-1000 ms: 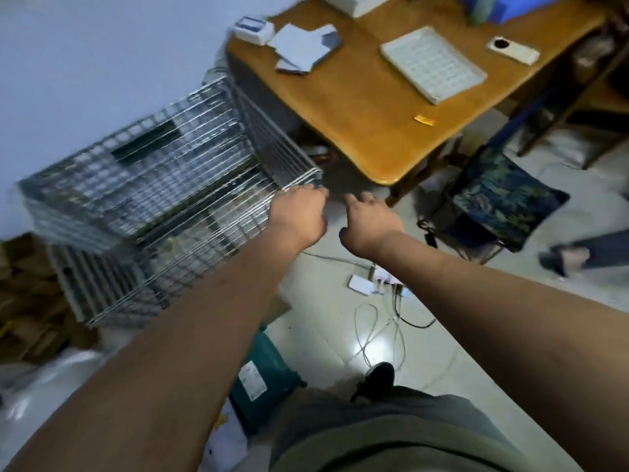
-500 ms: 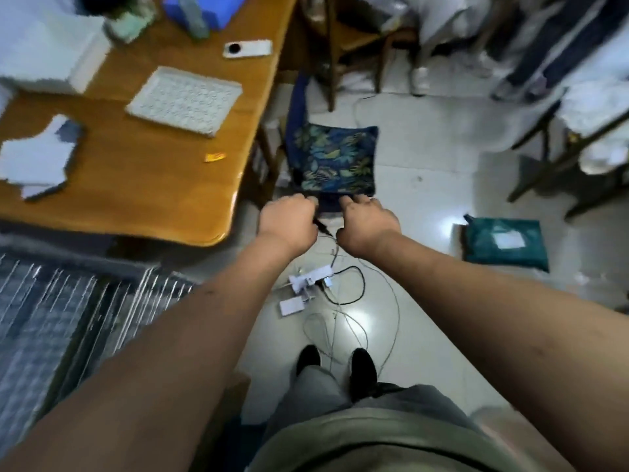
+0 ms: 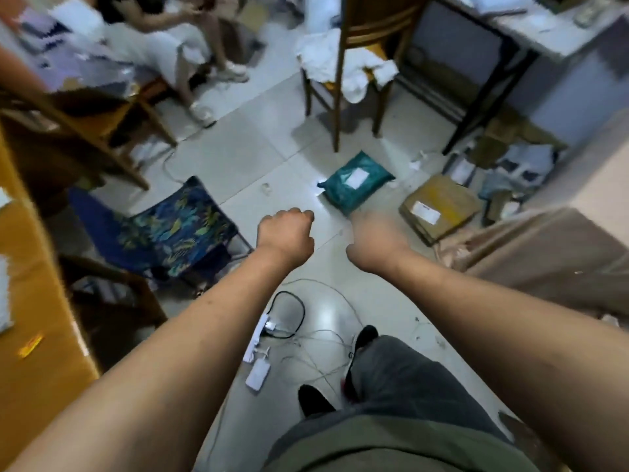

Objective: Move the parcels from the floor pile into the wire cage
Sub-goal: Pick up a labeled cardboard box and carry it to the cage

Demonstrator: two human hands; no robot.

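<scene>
A teal plastic parcel (image 3: pixel 356 180) with a white label lies on the pale tiled floor, just beyond my hands. A brown cardboard parcel (image 3: pixel 439 207) with a white label lies to its right, with more packages (image 3: pixel 503 172) heaped behind it. My left hand (image 3: pixel 285 231) hangs in a loose fist over the floor, holding nothing. My right hand (image 3: pixel 376 238) is blurred, its fingers curled downward, close to the near corner of the teal parcel. The wire cage is out of view.
A stool with a blue leaf-print cushion (image 3: pixel 170 229) stands at the left beside the wooden table (image 3: pixel 37 352). Cables and a white power strip (image 3: pixel 260 342) lie by my feet. A wooden chair (image 3: pixel 354 63) stands ahead, a seated person (image 3: pixel 170 46) at upper left, beige fabric (image 3: pixel 544 260) at right.
My view has swung right, away from the wire cage and table, toward the parcels on the floor. Both hands have moved apart and now reach toward the teal parcel.
</scene>
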